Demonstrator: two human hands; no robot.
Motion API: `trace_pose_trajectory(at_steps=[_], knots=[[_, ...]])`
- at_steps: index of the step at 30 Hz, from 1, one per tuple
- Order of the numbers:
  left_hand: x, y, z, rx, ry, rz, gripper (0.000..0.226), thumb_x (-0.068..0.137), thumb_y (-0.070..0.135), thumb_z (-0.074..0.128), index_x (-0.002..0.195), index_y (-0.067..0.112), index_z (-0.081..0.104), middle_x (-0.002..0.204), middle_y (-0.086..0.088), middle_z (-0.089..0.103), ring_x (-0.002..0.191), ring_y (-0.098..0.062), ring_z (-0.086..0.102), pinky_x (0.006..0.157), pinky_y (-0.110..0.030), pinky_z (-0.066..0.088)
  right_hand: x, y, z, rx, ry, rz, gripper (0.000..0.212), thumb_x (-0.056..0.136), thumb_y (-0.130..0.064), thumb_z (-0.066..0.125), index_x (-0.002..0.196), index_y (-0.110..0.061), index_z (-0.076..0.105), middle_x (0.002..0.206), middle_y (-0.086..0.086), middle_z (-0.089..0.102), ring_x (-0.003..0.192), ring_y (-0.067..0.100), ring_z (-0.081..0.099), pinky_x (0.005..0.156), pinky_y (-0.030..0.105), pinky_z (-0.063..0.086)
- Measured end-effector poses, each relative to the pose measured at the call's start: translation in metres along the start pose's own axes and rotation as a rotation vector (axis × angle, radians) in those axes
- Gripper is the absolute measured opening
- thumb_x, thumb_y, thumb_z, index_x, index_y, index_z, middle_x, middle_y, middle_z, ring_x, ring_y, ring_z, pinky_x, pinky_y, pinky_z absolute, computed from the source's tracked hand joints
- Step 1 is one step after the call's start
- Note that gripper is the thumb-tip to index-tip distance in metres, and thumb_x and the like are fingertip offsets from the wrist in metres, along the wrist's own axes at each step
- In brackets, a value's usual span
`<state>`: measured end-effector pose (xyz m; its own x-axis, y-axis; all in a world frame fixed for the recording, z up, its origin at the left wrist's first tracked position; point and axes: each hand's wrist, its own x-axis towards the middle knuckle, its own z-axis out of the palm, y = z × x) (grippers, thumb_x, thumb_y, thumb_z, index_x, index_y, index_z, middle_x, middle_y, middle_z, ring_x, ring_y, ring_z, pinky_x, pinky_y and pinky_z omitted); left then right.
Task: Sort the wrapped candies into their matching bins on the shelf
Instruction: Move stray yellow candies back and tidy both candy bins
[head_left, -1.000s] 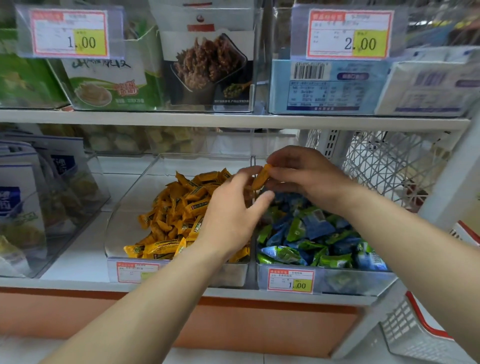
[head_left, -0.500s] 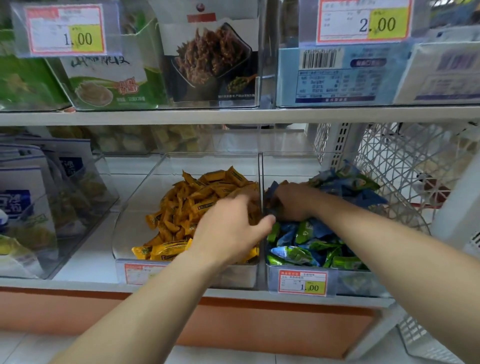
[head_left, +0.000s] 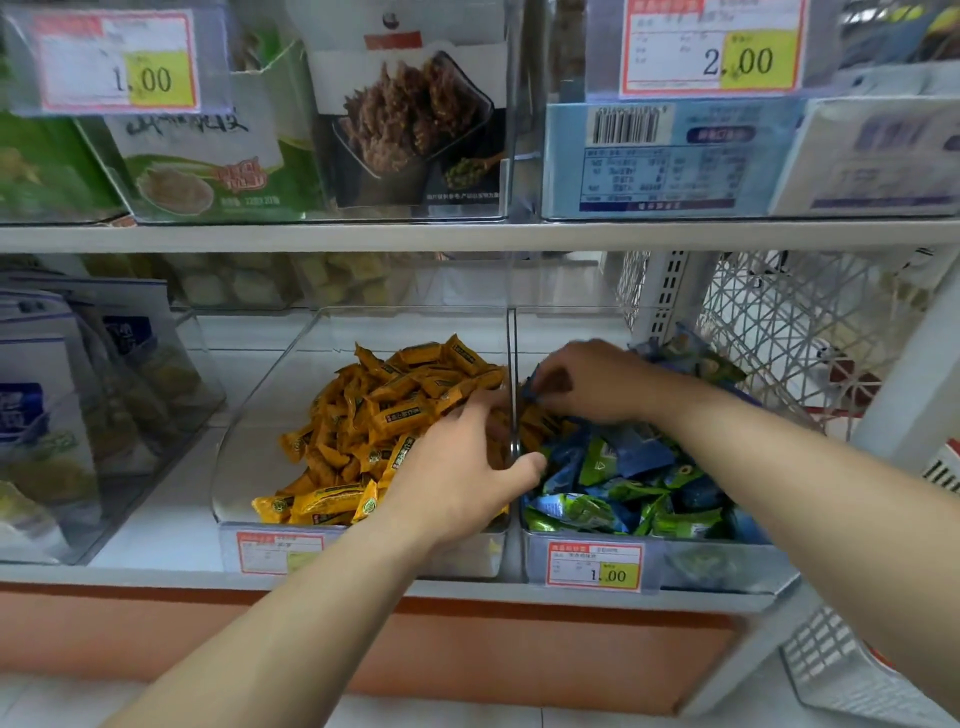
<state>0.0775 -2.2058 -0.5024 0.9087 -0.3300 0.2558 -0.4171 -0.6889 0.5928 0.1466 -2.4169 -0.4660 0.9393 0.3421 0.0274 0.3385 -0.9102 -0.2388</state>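
Reaching into two clear bins, my hands work near each other at the divider (head_left: 511, 353) but do not touch. My right hand (head_left: 592, 382) has its fingers curled and pinches what looks like a blue wrapper (head_left: 532, 387), just above the stray orange candies (head_left: 543, 423) that lie in the right bin (head_left: 727, 561), against the divider. My left hand (head_left: 462, 478) is spread over the orange candies (head_left: 395, 410) in the left bin (head_left: 270, 415), with the thumb across the divider. Its fingertips are hidden, so I cannot tell if it grips anything.

I think the danger is in the smooth wrappers. A weak pinch may drop a piece on the wrong side, and a broad grab may pull blue and green candies (head_left: 623, 478) along with the orange ones. The divider stands between my hands and may catch a candy in passing. The heap at the back right is high and could slide toward the wire basket (head_left: 779, 322) beside it.

A price label (head_left: 595, 566) hangs on the right bin's front. Bags (head_left: 47, 415) stand further left on the shelf (head_left: 156, 530).
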Motion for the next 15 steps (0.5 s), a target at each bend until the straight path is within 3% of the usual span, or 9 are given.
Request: trace_pose_trajectory(at_steps=[3, 5, 8, 10, 12, 15], knots=[[-0.002, 0.0, 0.0, -0.015, -0.001, 0.0, 0.067, 0.077, 0.067, 0.06, 0.134, 0.04, 0.04, 0.111, 0.019, 0.059, 0.101, -0.004, 0.056, 0.083, -0.022, 0.045, 0.015, -0.007, 0.015, -0.287, -0.279, 0.105, 0.027, 0.095, -0.027, 0.06, 0.12, -0.02, 0.065, 0.115, 0.009, 0.064, 0.089, 0.021, 0.055, 0.071, 0.029, 0.044], [-0.003, 0.0, -0.001, -0.028, -0.01, 0.009, 0.064, 0.077, 0.067, 0.061, 0.133, 0.042, 0.04, 0.111, 0.019, 0.061, 0.1, -0.004, 0.058, 0.083, -0.023, 0.048, 0.019, -0.002, 0.016, -0.346, -0.323, 0.127, 0.026, 0.095, -0.022, 0.059, 0.119, -0.015, 0.065, 0.116, 0.011, 0.064, 0.088, 0.022, 0.054, 0.07, 0.028, 0.041], [-0.003, -0.002, -0.002, -0.044, -0.022, 0.013, 0.064, 0.077, 0.068, 0.06, 0.133, 0.041, 0.043, 0.111, 0.018, 0.063, 0.099, -0.003, 0.06, 0.086, -0.026, 0.052, 0.018, 0.007, 0.009, -0.201, -0.223, 0.108, 0.013, 0.089, -0.015, 0.065, 0.094, -0.023, 0.074, 0.106, 0.005, 0.069, 0.087, 0.02, 0.06, 0.063, 0.025, 0.043], [-0.002, -0.003, -0.002, -0.048, -0.027, 0.014, 0.064, 0.077, 0.069, 0.06, 0.132, 0.042, 0.043, 0.11, 0.019, 0.063, 0.099, -0.003, 0.06, 0.086, -0.027, 0.052, 0.016, 0.011, 0.005, -0.019, -0.041, 0.104, 0.013, 0.088, -0.019, 0.07, 0.081, -0.03, 0.069, 0.101, -0.002, 0.069, 0.083, 0.014, 0.059, 0.061, 0.023, 0.042], [-0.001, -0.003, -0.002, -0.051, -0.026, 0.014, 0.063, 0.077, 0.069, 0.061, 0.132, 0.041, 0.044, 0.108, 0.018, 0.064, 0.098, -0.003, 0.06, 0.084, -0.027, 0.053, 0.019, 0.014, 0.008, 0.118, 0.127, 0.102, 0.013, 0.089, -0.024, 0.071, 0.081, -0.032, 0.064, 0.099, -0.004, 0.066, 0.085, 0.014, 0.06, 0.066, 0.026, 0.042], [-0.001, -0.003, -0.002, -0.046, -0.017, 0.015, 0.063, 0.077, 0.069, 0.06, 0.131, 0.041, 0.043, 0.107, 0.018, 0.063, 0.097, -0.003, 0.06, 0.082, -0.024, 0.052, 0.029, 0.012, 0.017, 0.059, 0.12, 0.087, 0.005, 0.089, -0.029, 0.07, 0.089, -0.029, 0.065, 0.096, -0.005, 0.061, 0.091, 0.018, 0.059, 0.072, 0.029, 0.042]])
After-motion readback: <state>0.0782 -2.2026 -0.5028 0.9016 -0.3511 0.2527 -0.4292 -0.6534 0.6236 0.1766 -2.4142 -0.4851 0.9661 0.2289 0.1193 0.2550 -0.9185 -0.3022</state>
